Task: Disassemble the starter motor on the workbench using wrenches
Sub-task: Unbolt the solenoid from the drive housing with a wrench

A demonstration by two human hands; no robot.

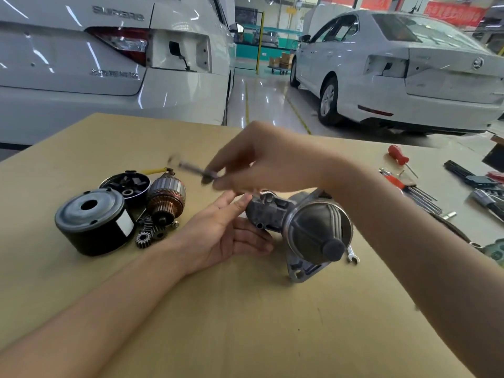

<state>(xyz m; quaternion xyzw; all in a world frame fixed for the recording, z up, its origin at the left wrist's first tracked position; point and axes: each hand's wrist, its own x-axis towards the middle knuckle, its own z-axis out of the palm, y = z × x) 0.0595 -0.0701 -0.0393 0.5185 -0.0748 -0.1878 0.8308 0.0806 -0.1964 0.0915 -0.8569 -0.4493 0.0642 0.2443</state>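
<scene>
1. Left white car [81, 64]: raised chrome lettering "SUPERB" [118, 13] on the boot lid, above the tail lamp [122, 43].
2. Left white car: a second chrome script [114, 74] below the tail lamp; characters not legible.
3. Right white car [395, 77]: round brand emblem [477, 63] on the boot lid; no wording legible.
4. Red banner [454, 12] above the right white car: white characters, too blurred to read.

I am looking at a tan workbench [245, 323]. Lying on it at left are a black motor casing [94, 222], a copper armature [166, 199] and small gears [148, 234]; the starter housing [305, 227] is sitting mid-bench. A red-handled screwdriver [401, 158] and hex keys [417, 190] are lying at right.
</scene>
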